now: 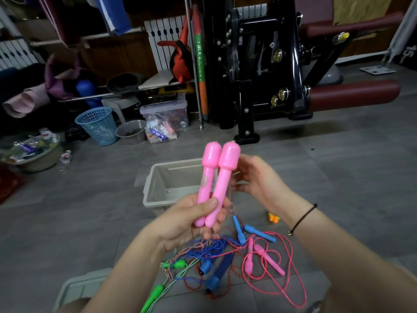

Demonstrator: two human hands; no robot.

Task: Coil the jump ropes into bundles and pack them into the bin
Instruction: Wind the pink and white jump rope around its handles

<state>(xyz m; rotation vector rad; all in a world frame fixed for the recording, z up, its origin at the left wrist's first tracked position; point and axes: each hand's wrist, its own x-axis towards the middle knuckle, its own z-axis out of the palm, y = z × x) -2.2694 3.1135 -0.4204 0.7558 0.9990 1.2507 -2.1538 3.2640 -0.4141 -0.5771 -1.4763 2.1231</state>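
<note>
My left hand (191,219) grips two pink jump-rope handles (213,179) side by side, upright, thick ends up. A thin braided cord hangs from them toward the floor. My right hand (259,179) sits just right of the handles with fingers curled; whether it pinches the cord I cannot tell. Behind the handles stands an open grey bin (155,186) on the floor. Below my hands lies a tangle of ropes: blue handles (239,230), small pink handles (266,259) with a pink cord, green handles (178,264), dark blue handles (220,272).
A grey lid or second bin (79,288) lies at the lower left. An orange piece (273,218) sits on the grey tile floor. A black exercise machine (270,64), a blue basket (97,125) and cluttered shelves stand at the back.
</note>
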